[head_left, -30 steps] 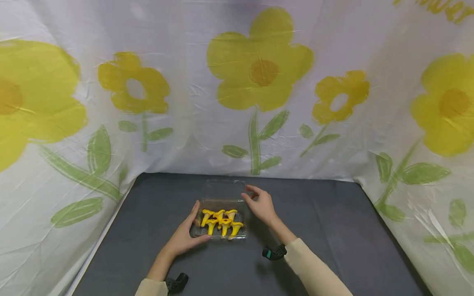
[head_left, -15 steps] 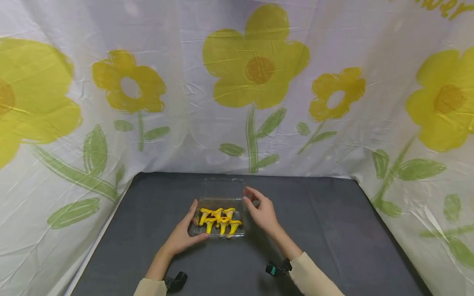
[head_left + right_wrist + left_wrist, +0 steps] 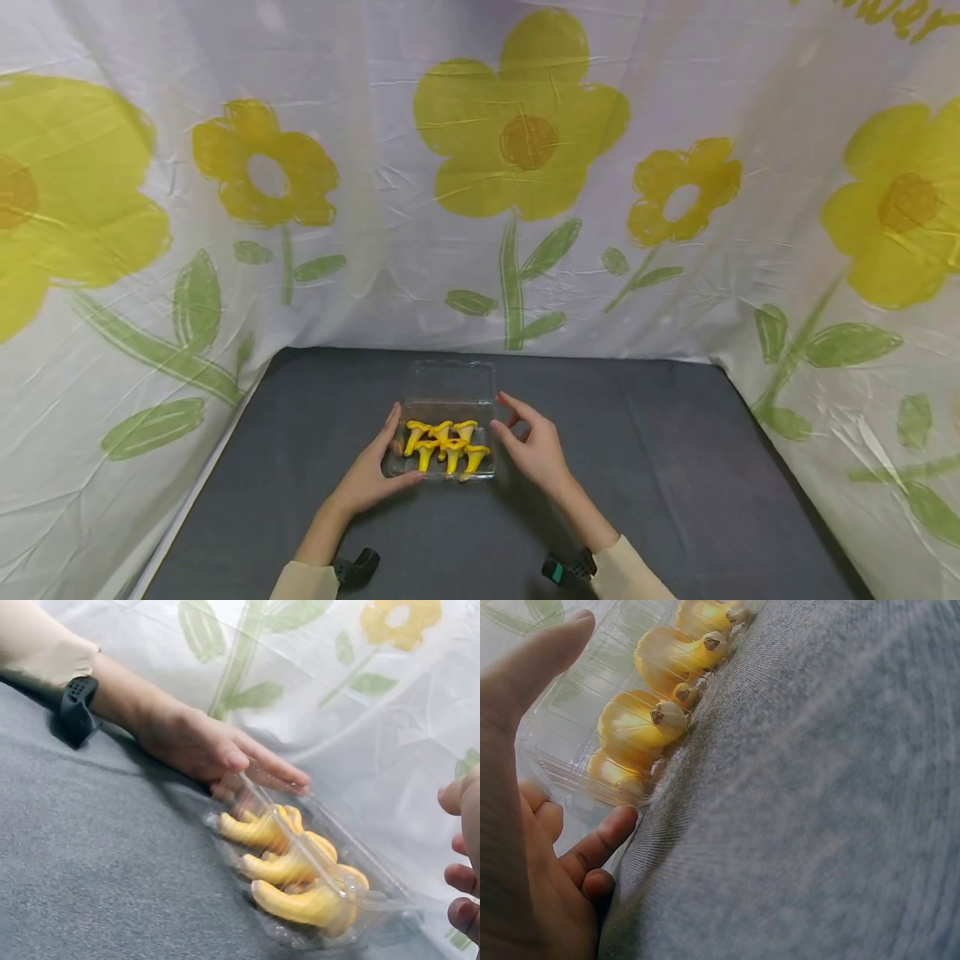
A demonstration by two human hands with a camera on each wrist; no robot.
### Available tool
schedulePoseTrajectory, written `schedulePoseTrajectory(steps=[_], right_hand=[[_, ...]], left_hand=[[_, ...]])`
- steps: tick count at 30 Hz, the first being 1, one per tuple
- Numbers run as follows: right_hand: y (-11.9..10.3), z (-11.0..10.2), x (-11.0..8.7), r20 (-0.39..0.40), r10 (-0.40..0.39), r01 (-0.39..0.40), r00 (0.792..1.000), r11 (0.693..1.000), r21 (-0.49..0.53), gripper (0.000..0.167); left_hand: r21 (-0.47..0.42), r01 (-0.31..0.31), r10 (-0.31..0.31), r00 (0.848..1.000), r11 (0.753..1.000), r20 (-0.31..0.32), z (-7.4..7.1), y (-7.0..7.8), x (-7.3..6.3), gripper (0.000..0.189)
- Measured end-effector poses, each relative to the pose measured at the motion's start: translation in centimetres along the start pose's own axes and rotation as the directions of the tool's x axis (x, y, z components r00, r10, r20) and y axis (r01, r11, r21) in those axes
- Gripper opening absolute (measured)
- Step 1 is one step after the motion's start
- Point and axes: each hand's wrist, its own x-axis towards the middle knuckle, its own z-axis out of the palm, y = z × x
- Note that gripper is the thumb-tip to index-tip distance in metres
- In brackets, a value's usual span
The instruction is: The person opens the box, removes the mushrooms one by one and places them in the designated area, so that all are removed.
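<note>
A clear plastic clamshell box (image 3: 486,421) sits on the dark table with its lid (image 3: 452,382) folded back, away from me. Several yellow chanterelle mushrooms (image 3: 452,454) lie inside in two rows, stems toward me. My left hand (image 3: 363,481) grips the box's left end, thumb at the front corner and fingers along the left side; the right wrist view shows this left hand (image 3: 184,739) at the rim. Just off the box's right side is my right hand (image 3: 542,450), thumb and fingers loosely bent and apart, holding nothing. Its fingertips are near the lid's hinge.
Dark grey cloth covers the table (image 3: 660,467). A white curtain (image 3: 390,208) printed with yellow flowers stands behind it and along both sides. Dark bands with camera mounts (image 3: 572,567) are on both wrists.
My right hand has drawn back slightly toward me from beside the lid, to the right of the box. The left hand keeps its grip, and the lid stays folded back.
</note>
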Motion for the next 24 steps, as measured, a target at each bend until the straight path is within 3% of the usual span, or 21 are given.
schedulePoseTrajectory(steps=[4, 13, 18, 24], right_hand=[[0.1, 0.0, -0.5, -0.014, -0.016, 0.016, 1.0, 1.0, 0.008, 0.049], [0.9, 0.6, -1.7, 0.041, -0.058, 0.063, 0.997, 0.991, -0.115, 0.042], [1.1, 1.1, -1.9, 0.095, -0.037, 0.048, 0.995, 0.992, -0.115, 0.04], [0.8, 1.5, -1.5, 0.169, -0.036, 0.069, 0.985, 0.978, -0.194, 0.037]], left_hand=[[0.004, 0.006, -0.006, 1.0, 1.0, 0.002, 0.0, 0.0, 0.0, 0.121], [-0.002, 0.008, -0.008, 1.0, 1.0, 0.0, -0.1, 0.1, -0.1, 0.121], [0.003, -0.002, 0.002, 1.0, 1.0, -0.001, -0.1, 0.1, 0.0, 0.12], [0.013, -0.005, 0.005, 1.0, 1.0, -0.001, -0.1, 0.0, 0.0, 0.12]])
